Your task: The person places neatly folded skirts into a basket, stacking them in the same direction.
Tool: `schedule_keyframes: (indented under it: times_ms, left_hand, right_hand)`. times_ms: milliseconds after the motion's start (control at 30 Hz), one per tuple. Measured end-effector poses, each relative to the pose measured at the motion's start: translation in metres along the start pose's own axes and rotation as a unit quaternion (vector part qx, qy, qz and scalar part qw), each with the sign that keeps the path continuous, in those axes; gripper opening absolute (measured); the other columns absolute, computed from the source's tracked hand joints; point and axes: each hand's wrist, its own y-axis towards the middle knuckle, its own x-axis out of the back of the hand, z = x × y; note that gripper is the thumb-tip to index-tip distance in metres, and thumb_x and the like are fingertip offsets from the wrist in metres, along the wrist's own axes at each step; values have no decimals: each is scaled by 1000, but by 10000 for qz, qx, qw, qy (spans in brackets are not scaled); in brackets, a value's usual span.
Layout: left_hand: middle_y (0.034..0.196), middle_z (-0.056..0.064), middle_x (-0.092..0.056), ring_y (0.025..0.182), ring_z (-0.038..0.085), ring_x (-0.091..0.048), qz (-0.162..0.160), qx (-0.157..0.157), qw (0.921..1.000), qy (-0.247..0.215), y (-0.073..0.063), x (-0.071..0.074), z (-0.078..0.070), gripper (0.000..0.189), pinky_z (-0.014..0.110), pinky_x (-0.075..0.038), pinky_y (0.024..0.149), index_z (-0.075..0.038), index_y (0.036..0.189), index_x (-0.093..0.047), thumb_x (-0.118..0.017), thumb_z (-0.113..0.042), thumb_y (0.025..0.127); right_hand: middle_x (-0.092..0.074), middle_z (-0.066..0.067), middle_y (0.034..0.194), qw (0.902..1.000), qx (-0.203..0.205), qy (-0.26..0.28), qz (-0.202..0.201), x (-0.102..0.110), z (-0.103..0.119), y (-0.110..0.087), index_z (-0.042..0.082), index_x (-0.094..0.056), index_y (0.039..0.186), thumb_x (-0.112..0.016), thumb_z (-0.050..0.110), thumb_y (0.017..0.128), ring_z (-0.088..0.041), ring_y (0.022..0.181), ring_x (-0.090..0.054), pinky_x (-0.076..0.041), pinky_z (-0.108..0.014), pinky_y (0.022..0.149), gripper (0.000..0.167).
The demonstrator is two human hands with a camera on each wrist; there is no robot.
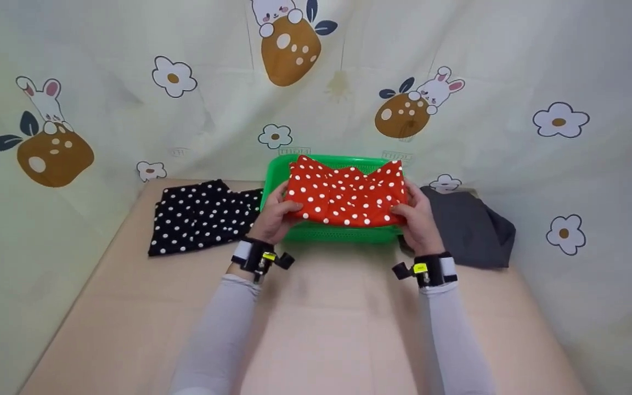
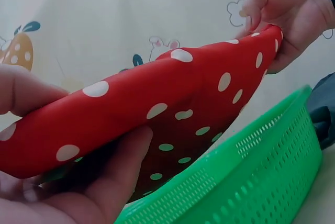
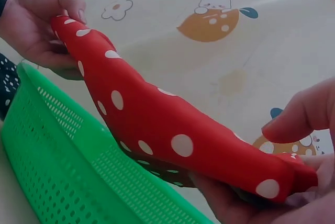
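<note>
A folded red cloth with white dots (image 1: 349,200) is held level over a green plastic basket (image 1: 343,236). My left hand (image 1: 273,218) grips its left end, with the thumb on one face and the fingers on the other. At the opposite end my right hand (image 1: 421,220) holds the cloth. In the right wrist view, that hand's fingers support the red cloth (image 3: 152,111) from below and its thumb is lifted a little off the fabric. The left wrist view shows the red cloth (image 2: 172,88) above the rim of the basket (image 2: 261,166). The basket's inside is mostly hidden.
Left of the basket a folded black cloth with white dots (image 1: 201,216) lies on the beige table (image 1: 327,318). A dark grey cloth (image 1: 464,227) lies on the right, partly behind my right hand. A printed curtain (image 1: 212,126) hangs around the table's back and sides.
</note>
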Motion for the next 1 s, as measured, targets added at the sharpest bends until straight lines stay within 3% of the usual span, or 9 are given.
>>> schedule_keyframes:
  times_ms: [133,333,600,800,900,1000]
  left_hand:
    - [165,24,-37,144,42,-49,-54,91,9999,70,1,2,3,85,43,-61,103,-7,167,-22,-53,12,90]
    - [159,24,-43,139,41,-54,-229,104,9949,979,0,4,-2,86,48,-60,104,-8,165,-26,-54,14,87]
    - [159,21,-49,139,39,-56,-485,-17,9720,2301,4,7,-3,90,48,-57,109,-10,166,-27,-56,19,85]
    - [159,14,-54,135,36,-61,-672,-224,9568,2820,4,1,0,88,42,-62,99,-17,164,-34,-57,18,86]
    - [156,13,-57,132,33,-64,-771,-421,9455,3136,4,-1,1,85,41,-63,98,-17,163,-37,-58,17,87]
    - [155,13,-60,130,31,-66,-912,-526,9290,3549,3,-2,3,83,41,-63,99,-18,163,-38,-60,14,90]
  right_hand:
    - [-40,-19,165,9990,-235,-372,-103,3,-5,2,15,-25,170,-48,-18,90,-30,133,-53,-63,-30,94,89]
    - [-40,-17,166,9970,-365,-619,-276,1,-16,7,19,-25,170,-46,-22,90,-31,138,-52,-64,-31,93,93]
    - [-41,-13,168,9919,-46,-1172,-486,-5,-25,10,19,-31,168,-46,-22,92,-31,144,-49,-61,-28,96,88]
    - [-43,-9,168,9782,258,-1938,-701,-8,-30,11,17,-37,166,-50,-19,94,-26,151,-46,-52,-39,115,82]
    - [-43,-10,168,9709,468,-2213,-787,-8,-32,12,15,-40,165,-52,-18,95,-26,154,-44,-46,-45,122,79]
    - [-45,-11,167,9603,686,-2559,-874,-9,-34,11,15,-43,163,-55,-16,95,-28,155,-44,-42,-46,125,76]
